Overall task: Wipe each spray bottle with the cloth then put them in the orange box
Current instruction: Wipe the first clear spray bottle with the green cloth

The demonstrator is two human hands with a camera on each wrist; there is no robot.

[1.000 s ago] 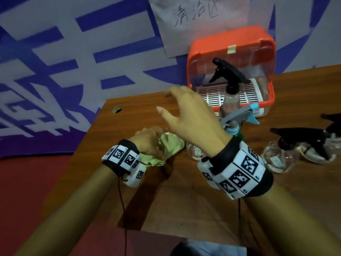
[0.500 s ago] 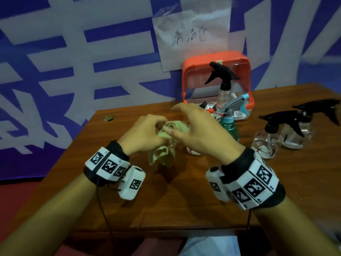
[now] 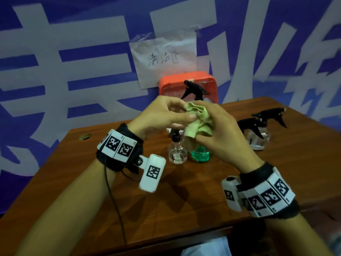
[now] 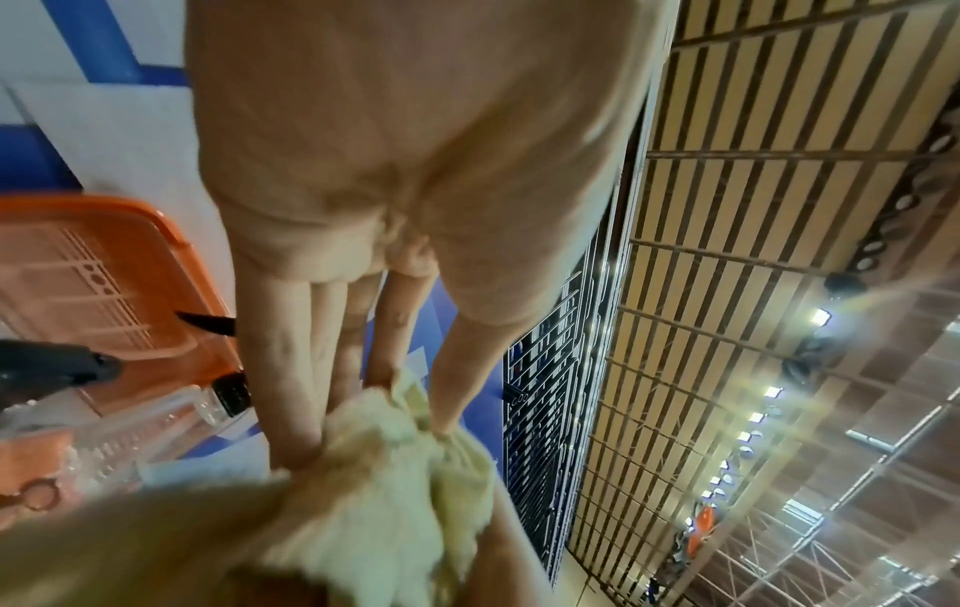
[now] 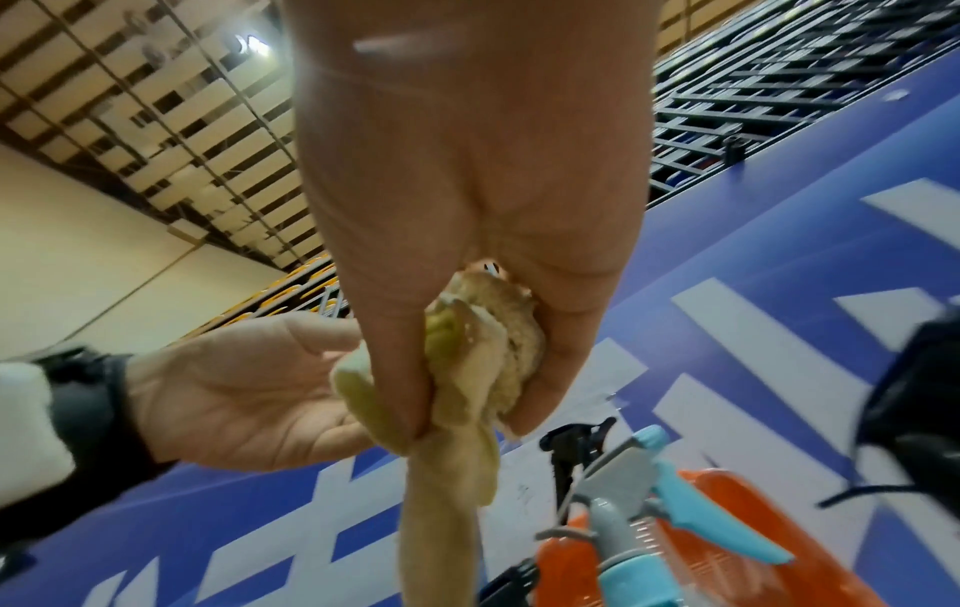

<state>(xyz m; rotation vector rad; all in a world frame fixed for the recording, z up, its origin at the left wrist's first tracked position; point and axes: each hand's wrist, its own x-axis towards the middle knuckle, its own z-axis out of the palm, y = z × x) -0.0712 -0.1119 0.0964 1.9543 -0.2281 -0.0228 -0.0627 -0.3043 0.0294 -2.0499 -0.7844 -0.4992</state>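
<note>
A yellow-green cloth [image 3: 199, 122] is bunched in the air between both hands. My left hand [image 3: 187, 112] pinches its upper left edge with thumb and fingers. From the other side my right hand [image 3: 207, 126] grips the bundle, fingers curled round it. The left wrist view shows fingers [image 4: 291, 410] on the cloth [image 4: 395, 484]; the right wrist view shows the cloth [image 5: 467, 369] squeezed in the palm. Under the cloth stands a green bottle [image 3: 200, 154], its blue-grey spray head [image 5: 665, 484] showing. A small clear bottle [image 3: 177, 152] stands beside it. The orange box [image 3: 188, 84] sits at the table's back.
A black-headed spray bottle [image 3: 195, 91] stands at the orange box. Two clear bottles with black triggers [image 3: 258, 133] stand on the right of the wooden table [image 3: 110, 182]. A blue and white banner with a paper sign [image 3: 164, 60] hangs behind.
Both hands have lifted the cloth up off the table. The right hand, open above it a second ago, now grips it together with the left.
</note>
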